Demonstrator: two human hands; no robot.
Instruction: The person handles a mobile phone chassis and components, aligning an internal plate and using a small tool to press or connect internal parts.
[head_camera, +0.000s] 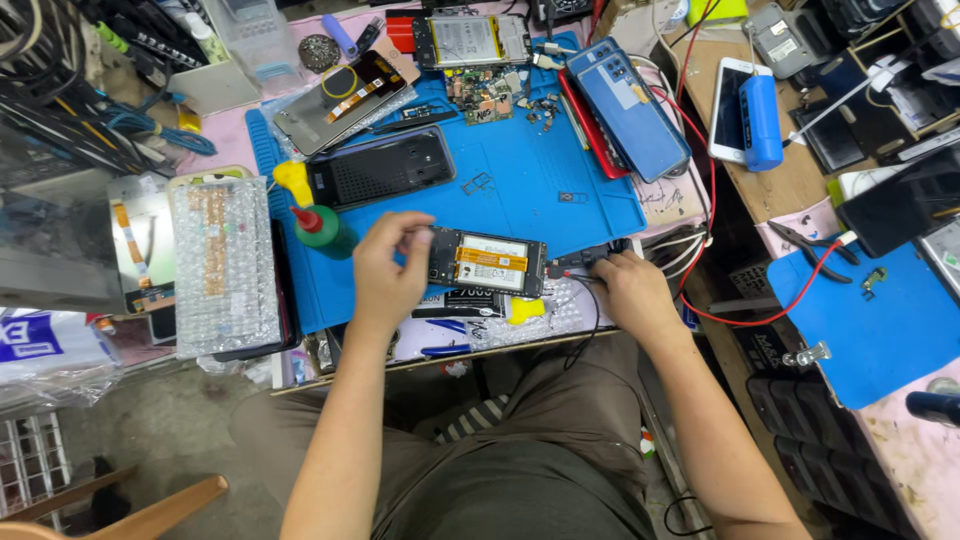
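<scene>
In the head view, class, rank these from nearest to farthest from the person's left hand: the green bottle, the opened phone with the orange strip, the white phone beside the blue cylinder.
1. Opened phone with the orange strip: touching the left hand, just to its right.
2. Green bottle: close by on its left.
3. White phone: far off, upper right, on the wooden surface.

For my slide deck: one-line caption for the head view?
Left hand steadies an opened phone on a blue mat; right hand holds a black cable.

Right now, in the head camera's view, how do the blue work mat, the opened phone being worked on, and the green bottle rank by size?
1. Blue work mat, by far the largest.
2. Opened phone.
3. Green bottle, smallest.
</scene>
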